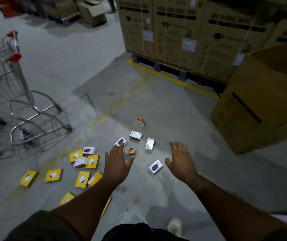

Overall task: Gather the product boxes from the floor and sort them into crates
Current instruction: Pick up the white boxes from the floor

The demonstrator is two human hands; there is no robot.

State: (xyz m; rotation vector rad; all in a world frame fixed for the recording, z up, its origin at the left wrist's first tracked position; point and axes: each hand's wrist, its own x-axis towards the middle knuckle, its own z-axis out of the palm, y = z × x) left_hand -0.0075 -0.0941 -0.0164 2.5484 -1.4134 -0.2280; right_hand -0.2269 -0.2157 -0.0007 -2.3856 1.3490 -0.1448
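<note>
Product boxes lie scattered on the concrete floor (156, 105), none yet gathered, and no crate is in view. Nearest the person, both hands reach out and down: the left hand (116, 164) has its grip spread wide with straight fingers and holds nothing, and the right hand (181, 159) is likewise loose, fingers relaxed, with nothing in it. Between them lies a white box with a dark picture (155, 166); just past the left hand sit an orange-and-black box (130, 151) and another white box (121, 142). Left of the arms the flat yellow boxes (81, 179) are clustered, some overlapping. To do this step well, I would judge it best to pick like with like, stacking the flat yellow ones squarely and taking the small white ones in a separate handful, so sorting is half done on pickup. Farther off stand a shopping cart (26, 108), a large cardboard carton (261, 101), and washing machine cartons (182, 37) on a pallet.
</note>
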